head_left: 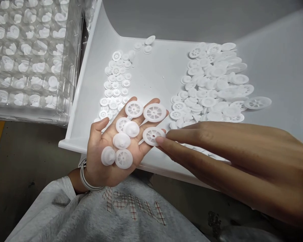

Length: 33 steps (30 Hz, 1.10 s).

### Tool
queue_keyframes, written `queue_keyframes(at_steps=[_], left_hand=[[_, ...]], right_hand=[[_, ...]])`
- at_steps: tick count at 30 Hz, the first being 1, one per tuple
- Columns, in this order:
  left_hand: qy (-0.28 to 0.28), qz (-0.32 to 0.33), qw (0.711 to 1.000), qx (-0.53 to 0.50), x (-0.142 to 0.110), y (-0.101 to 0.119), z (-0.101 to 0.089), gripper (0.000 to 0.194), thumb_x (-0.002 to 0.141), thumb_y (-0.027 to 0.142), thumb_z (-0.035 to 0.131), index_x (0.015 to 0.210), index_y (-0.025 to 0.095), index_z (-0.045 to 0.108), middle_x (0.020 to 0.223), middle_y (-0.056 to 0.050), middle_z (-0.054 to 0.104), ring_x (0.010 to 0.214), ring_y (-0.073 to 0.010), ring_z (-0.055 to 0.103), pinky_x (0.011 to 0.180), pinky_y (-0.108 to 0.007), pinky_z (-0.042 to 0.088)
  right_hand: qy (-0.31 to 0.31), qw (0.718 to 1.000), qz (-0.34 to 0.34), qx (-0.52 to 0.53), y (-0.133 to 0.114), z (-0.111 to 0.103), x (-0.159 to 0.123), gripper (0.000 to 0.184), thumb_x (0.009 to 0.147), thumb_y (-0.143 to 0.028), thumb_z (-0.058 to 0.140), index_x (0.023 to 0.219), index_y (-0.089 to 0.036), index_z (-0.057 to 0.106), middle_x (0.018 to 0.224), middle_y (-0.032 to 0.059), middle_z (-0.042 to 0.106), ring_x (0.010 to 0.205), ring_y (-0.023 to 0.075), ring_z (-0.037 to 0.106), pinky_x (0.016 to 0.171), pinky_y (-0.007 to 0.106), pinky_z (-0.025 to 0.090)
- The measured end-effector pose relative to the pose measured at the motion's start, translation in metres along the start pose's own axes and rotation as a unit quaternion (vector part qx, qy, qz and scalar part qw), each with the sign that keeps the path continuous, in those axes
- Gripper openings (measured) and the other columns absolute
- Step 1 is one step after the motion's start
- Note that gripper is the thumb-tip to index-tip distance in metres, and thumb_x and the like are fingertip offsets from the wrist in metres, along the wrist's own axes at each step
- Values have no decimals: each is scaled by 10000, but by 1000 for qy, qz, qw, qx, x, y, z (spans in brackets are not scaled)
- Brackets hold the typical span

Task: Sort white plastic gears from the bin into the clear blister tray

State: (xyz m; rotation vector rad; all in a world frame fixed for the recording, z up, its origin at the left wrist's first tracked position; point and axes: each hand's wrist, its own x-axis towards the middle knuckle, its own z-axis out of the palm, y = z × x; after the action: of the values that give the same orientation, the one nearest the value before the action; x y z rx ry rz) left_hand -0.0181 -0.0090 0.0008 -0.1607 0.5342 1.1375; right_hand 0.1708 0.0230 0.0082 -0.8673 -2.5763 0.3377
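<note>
My left hand (118,148) is palm up in the middle of the head view, fingers stretched out, bearing several white plastic gears (134,109). Some show a spoked face; others, like the gear near the palm's centre (121,140), show a raised hub. At the fingers' right side, my right hand (232,161) reaches in from the right and has its fingertips on a spoked white gear (151,135). Its fingers are close together at that gear's edge, and part of the grip is hidden. Another spoked gear (155,112) lies across the left fingertips.
Behind my hands stands a white tray (151,84) with raised sides. A cluster of smaller gears (115,85) lies on its left, a larger heap of gears (212,80) on its right. At upper left, a clear compartment tray (68,67) holds many white parts.
</note>
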Motion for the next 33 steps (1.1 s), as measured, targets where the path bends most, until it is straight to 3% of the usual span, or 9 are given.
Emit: queue_keyframes(at_steps=[3, 8, 12, 18, 22, 25, 29, 33], left_hand=[[-14, 2, 1000, 7, 0, 1, -1, 498, 953, 431, 262, 1303, 221, 548, 1285, -22, 651, 1258, -170, 586, 1054, -310, 476], [-31, 4, 999, 9, -1, 1, -3, 518, 952, 436, 274, 1377, 226, 483, 1327, -22, 627, 1319, -166, 532, 1064, -290, 468], [-36, 7, 999, 7, 0, 0, -4, 519, 951, 434, 279, 1394, 239, 464, 1319, -17, 632, 1354, -198, 498, 1146, -364, 402], [-44, -1, 999, 2, -1, -1, -6, 513, 949, 435, 276, 1397, 261, 456, 1272, 7, 653, 1416, -217, 414, 1209, -428, 303], [-39, -8, 999, 9, -1, -1, -5, 494, 950, 433, 314, 1393, 269, 460, 1324, -1, 626, 1421, -226, 409, 1220, -435, 282], [-23, -25, 999, 23, -1, -1, -4, 464, 938, 395, 365, 1352, 235, 500, 1361, -30, 600, 1429, -239, 394, 1211, -412, 311], [-51, -62, 996, 24, 1, -2, -5, 449, 884, 311, 382, 1298, 236, 538, 1307, -35, 631, 1390, -246, 454, 1160, -427, 387], [-55, -61, 996, 14, 1, -5, -6, 438, 872, 302, 363, 1261, 237, 554, 1301, -35, 631, 1388, -248, 454, 1185, -451, 333]], right_hand=[[5, 994, -105, -34, 1, -1, 4, 213, 957, -159, 403, 1037, -170, 599, 925, 71, 683, 718, 150, 607, 553, 309, 384], [1, 994, -104, -26, 4, -2, 7, 244, 991, -146, 333, 981, -175, 575, 845, 45, 652, 653, 131, 537, 558, 313, 367], [-1, 992, -117, -44, 8, -1, 10, 111, 937, -139, 490, 1008, -169, 569, 801, 29, 625, 643, 135, 492, 550, 326, 356], [30, 989, -138, -47, 12, 0, 12, 112, 883, -183, 621, 987, -155, 593, 720, 17, 586, 601, 121, 466, 515, 327, 322], [49, 992, -113, -36, 5, -1, 16, 199, 825, -156, 692, 1000, -167, 599, 809, 41, 637, 676, 135, 527, 570, 324, 393], [61, 995, -56, -50, -4, 3, 22, 268, 811, -167, 714, 1049, -197, 595, 940, 58, 655, 769, 161, 557, 688, 347, 449], [59, 995, -13, -75, -11, 13, 25, 283, 852, -254, 676, 1113, -217, 572, 1045, 78, 634, 838, 205, 539, 747, 392, 433], [42, 996, -20, -80, -10, 15, 24, 283, 869, -301, 649, 1118, -185, 579, 1089, 128, 604, 877, 248, 518, 755, 425, 400]])
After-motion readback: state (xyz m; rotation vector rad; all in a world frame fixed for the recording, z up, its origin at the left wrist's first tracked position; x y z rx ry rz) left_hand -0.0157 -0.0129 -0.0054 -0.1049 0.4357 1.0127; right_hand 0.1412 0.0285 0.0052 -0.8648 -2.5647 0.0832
